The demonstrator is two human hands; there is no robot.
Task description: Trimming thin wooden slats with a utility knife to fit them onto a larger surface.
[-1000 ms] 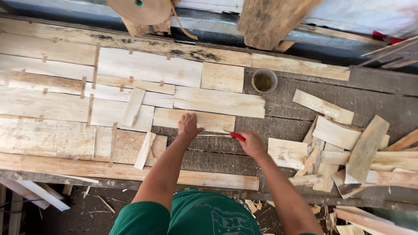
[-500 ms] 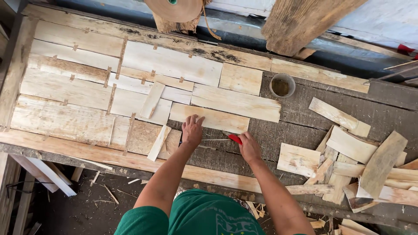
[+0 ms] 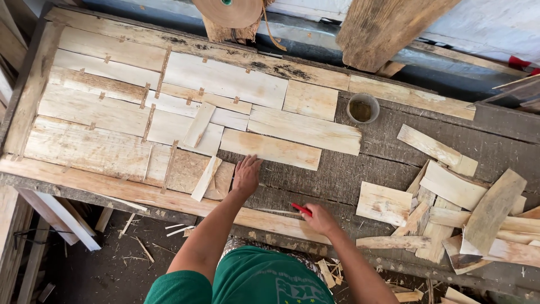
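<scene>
Left hand (image 3: pixel 247 175) flat, fingers spread, pressing the bench (image 3: pixel 349 174) just below a pale wood strip (image 3: pixel 270 149). Right hand (image 3: pixel 320 219) closed around a red tool (image 3: pixel 301 209), thin and short, at the bench's near edge. Loose offcuts (image 3: pixel 450 197) piled right.

My bench (image 3: pixel 394 169) is dark, rough planks in daylight. Beyond its far edge a thick beam (image 3: pixel 388 28) leans; below its near edge lies a dirt floor (image 3: pixel 129 264) strewn with splinters.
</scene>
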